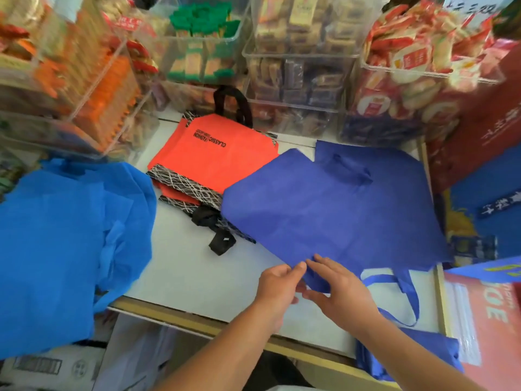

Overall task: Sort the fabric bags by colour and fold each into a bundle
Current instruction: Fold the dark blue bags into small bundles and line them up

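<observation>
Head-height view down onto a white counter [197,277] in a shop. A dark blue bag [324,210] lies spread flat on the right half of the counter, with its handle toward the far side and one corner pointing at the person. Both hands meet at that near corner. The left hand [277,283] pinches the fabric between thumb and fingers, and the right hand [338,286] pinches it just beside, fingers on top and thumb beneath. Left of this bag, partly covered by its edge, sits a stack of orange bags [214,153] with black handles. At the far left, a heap of light blue bags [70,235] spills over the counter's near edge. More dark blue fabric with long handles [406,294] hangs off the near right edge. Clear bins of packaged snacks [298,66] line the far side. The step in hand appears to be the first fold of the dark blue bag. To do it well, carry the corner evenly across with both hands level, tuck the handle inside, and press the crease flat, keeping clear of the orange stack.
</observation>
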### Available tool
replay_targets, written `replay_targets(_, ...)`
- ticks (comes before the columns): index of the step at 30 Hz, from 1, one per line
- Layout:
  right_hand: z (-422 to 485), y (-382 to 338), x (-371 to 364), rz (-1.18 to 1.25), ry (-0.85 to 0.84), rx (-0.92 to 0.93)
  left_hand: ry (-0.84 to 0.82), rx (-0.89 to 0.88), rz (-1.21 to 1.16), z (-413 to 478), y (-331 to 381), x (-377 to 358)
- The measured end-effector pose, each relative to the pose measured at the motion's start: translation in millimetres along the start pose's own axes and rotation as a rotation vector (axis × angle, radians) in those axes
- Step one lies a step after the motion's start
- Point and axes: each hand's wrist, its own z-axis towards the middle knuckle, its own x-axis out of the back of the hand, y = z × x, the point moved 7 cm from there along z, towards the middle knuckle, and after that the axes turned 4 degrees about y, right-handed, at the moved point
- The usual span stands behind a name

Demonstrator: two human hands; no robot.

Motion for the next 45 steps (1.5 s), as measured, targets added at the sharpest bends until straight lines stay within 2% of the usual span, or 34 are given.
replay_targets(2, -9, 10, 12, 0.018, 0.15, 0.077, 0.015, -0.16, 0.128, -11, 11, 2)
replay_targets(3, -12, 18, 19, 0.013, 0.207, 0.08, 0.065, -0.316, 0.264, -13, 20, 9)
replay_targets(6, -19, 36, 37, 0.09, 0.189, 0.053, 0.274, -0.925, 0.738, -27, 54, 33)
replay_targets(7, -21, 41, 43, 0.125, 0.175, 0.052, 0.284, -1.06, 0.87, -27, 61, 36)
replay_targets(9, -23, 52, 55, 0.213, 0.134, 0.025, 0.24, -1.182, 1.098, -17, 74, 42)
replay_targets(10, -24, 59, 60, 0.263, 0.098, -0.009, 0.17, -1.194, 1.164, -11, 79, 44)
replay_targets(12, -26, 73, 72, 0.322, 0.059, -0.051, 0.013, -1.1, 1.149, -1, 86, 55)
replay_targets(16, -27, 111, 96, 0.385, 0.18, -0.135, -0.076, -0.748, 0.965, 12, 94, 89)
replay_targets(18, -27, 127, 97, 0.401, 0.241, -0.2, -0.165, -0.68, 0.901, 9, 95, 91)
replay_targets(20, -26, 140, 93, 0.388, 0.291, -0.27, -0.145, -0.653, 0.871, 11, 97, 93)
replay_targets(24, -11, 154, 76, 0.315, 0.349, -0.365, 0.113, -0.714, 0.888, 32, 103, 98)
replay_targets(27, 3, 165, 55, 0.26, 0.334, -0.449, 0.164, -0.7, 0.961, 59, 99, 85)
replay_targets(31, 21, 175, 29, 0.272, 0.336, -0.523, 0.212, -0.608, 1.173, 98, 83, 74)
replay_targets(34, 32, 184, 17, 0.165, 0.368, -0.563, 0.28, -0.727, 1.299, 106, 81, 65)
replay_targets(36, 35, 188, 12, 0.114, 0.392, -0.572, 0.217, -0.928, 1.363, 101, 77, 45)
replay_targets(38, 36, 190, 8, 0.108, 0.419, -0.585, 0.044, -1.065, 1.427, 94, 58, 22)
replay_targets(40, 38, 191, 10, 0.127, 0.46, -0.586, -0.063, -1.07, 1.528, 92, 34, 10)
replay_targets(45, 57, 186, 34, 0.242, 0.524, -0.505, -0.074, -1.001, 1.59, 108, 25, 2)
